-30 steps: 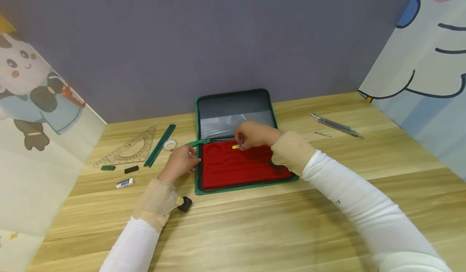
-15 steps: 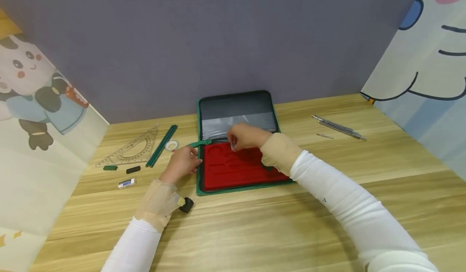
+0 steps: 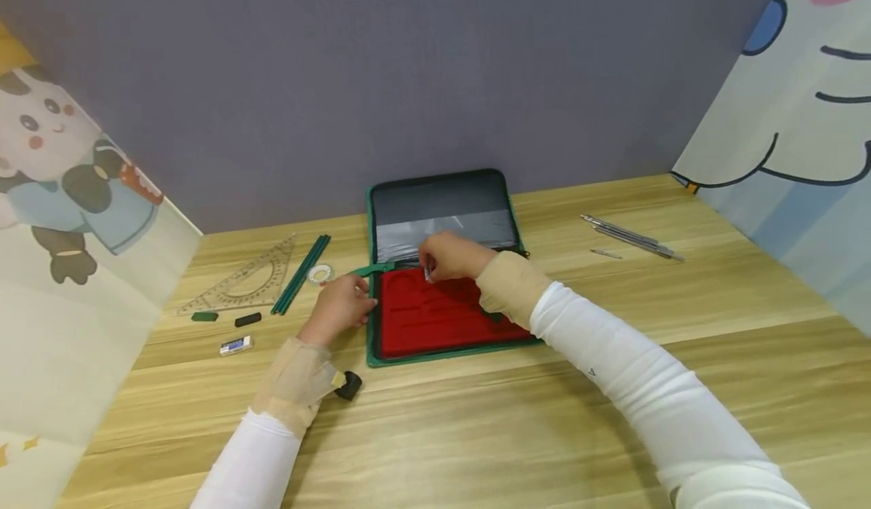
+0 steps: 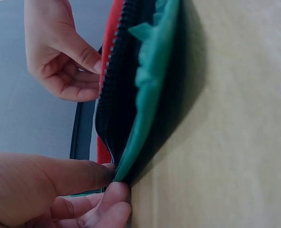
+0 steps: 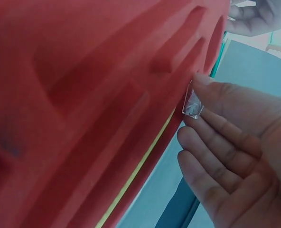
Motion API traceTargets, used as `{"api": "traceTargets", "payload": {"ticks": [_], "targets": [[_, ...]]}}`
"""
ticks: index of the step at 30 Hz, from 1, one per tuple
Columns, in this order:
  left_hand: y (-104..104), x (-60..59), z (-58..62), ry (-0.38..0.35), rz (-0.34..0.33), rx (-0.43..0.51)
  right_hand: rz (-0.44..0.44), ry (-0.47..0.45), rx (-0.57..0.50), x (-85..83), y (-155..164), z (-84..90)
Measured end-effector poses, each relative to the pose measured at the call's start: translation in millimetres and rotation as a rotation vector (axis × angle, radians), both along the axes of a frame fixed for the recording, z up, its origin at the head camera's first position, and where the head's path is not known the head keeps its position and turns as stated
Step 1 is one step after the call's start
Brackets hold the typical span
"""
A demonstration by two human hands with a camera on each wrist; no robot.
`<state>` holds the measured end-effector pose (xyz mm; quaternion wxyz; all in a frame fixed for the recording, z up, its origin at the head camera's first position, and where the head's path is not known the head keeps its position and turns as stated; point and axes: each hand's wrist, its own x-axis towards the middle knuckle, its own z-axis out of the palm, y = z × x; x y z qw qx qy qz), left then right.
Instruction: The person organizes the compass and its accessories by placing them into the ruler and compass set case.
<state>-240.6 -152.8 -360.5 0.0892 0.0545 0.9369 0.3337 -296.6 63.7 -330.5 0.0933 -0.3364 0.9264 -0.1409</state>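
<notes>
A green zip case lies unfolded, its red moulded tray toward me and its dark lid raised behind. My left hand is at the tray's left side; in the left wrist view its thumb and fingers pinch the green edge near a corner. Over the tray's back edge, my right hand pinches a small clear plastic box between thumb and fingers. The box is close against the red tray; whether it sits in a recess I cannot tell. A thin yellow strip shows along the tray.
To the left lie a clear set square, green pencils, a white ring, a green block, a black block and an eraser. Metal compasses and a small metal piece lie right.
My right hand has moved left along the tray's back edge with the clear box. The yellow spot beside it is out of the head view now. My left hand stays at the case edge.
</notes>
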Motion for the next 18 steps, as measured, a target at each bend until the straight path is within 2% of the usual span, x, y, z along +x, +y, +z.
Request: {"api": "traceTargets", "payload": {"ticks": [14, 18], "targets": [[0.8, 0.8, 1.9, -0.006, -0.008, -0.009, -0.027, -0.001, 0.022, 5.4, -5.3, 0.5], [-0.8, 0.2, 2.1, -0.002, -0.008, -0.005, -0.030, 0.026, 0.012, 7.0, -6.6, 0.9]]}}
